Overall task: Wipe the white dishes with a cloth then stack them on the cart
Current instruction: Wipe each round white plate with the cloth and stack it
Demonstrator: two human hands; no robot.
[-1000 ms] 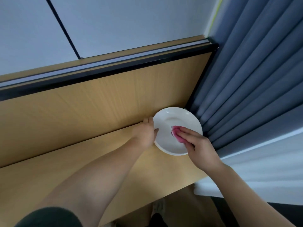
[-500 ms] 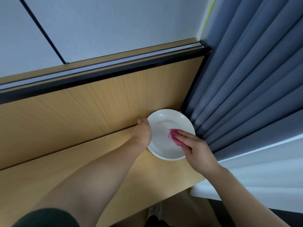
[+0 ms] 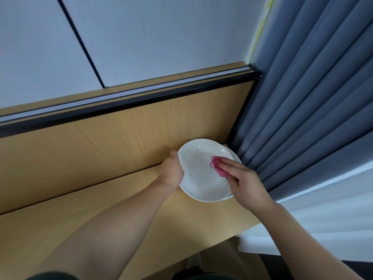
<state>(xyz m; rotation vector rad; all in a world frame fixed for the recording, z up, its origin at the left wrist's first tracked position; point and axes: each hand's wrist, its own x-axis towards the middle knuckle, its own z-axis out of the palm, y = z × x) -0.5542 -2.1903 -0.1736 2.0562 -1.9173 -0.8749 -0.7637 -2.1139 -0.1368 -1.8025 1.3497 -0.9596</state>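
The wooden counter (image 3: 101, 209) runs under both forearms. The left grip (image 3: 171, 172), a bare hand, is curled round the left rim of a white dish (image 3: 201, 178) and holds it tilted just above the counter's far right corner. A pink cloth (image 3: 217, 165) lies inside the dish. The right grip (image 3: 246, 182) presses flat, straight fingers on the cloth. A second dish (image 3: 235, 157) shows beneath, beside a blue curtain (image 3: 302, 118).
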